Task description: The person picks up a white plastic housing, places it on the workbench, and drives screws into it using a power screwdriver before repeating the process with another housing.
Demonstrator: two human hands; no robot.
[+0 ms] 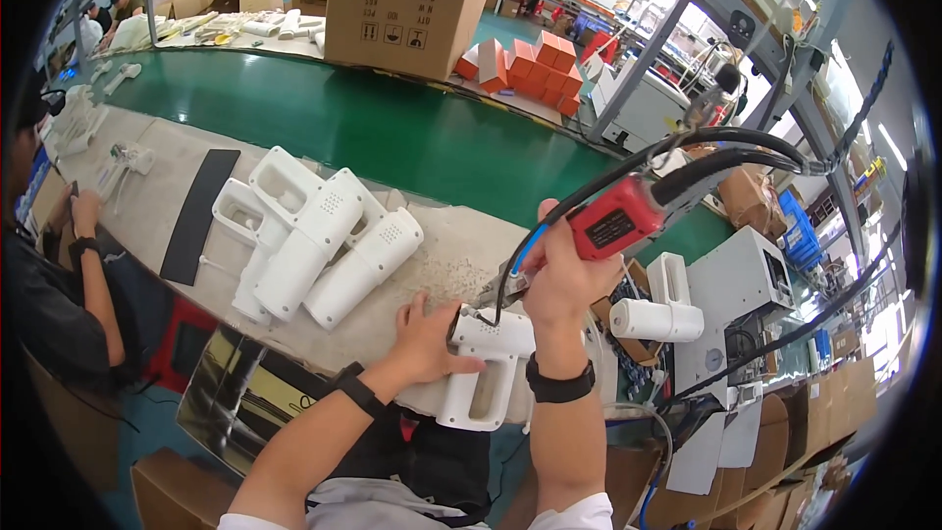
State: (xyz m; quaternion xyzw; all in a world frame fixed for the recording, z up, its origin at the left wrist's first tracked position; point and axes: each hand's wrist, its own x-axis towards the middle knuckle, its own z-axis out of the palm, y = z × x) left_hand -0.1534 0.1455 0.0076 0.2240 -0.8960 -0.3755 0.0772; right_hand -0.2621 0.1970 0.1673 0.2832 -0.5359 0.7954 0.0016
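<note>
My right hand [567, 280] is wrapped round a red power screwdriver [628, 216] with thick black cables at its back end. The tool slants down to the left, its metal nose close over a white plastic device housing with a loop handle [500, 336]. Whether the tip touches the housing I cannot tell. My left hand [429, 342] grips the housing's left end, fingers on the far side and thumb on the near side. The housing lies at the bench's front edge, handle toward me. Several similar white housings [309, 245] lie piled to the left.
A black strip [200, 216] lies left of the pile. Behind the bench runs a green conveyor belt [412, 152], with a large carton [404, 5] and orange boxes [535, 69] beyond. Another white housing [659, 319] rests at right. A co-worker [64, 285] sits at left.
</note>
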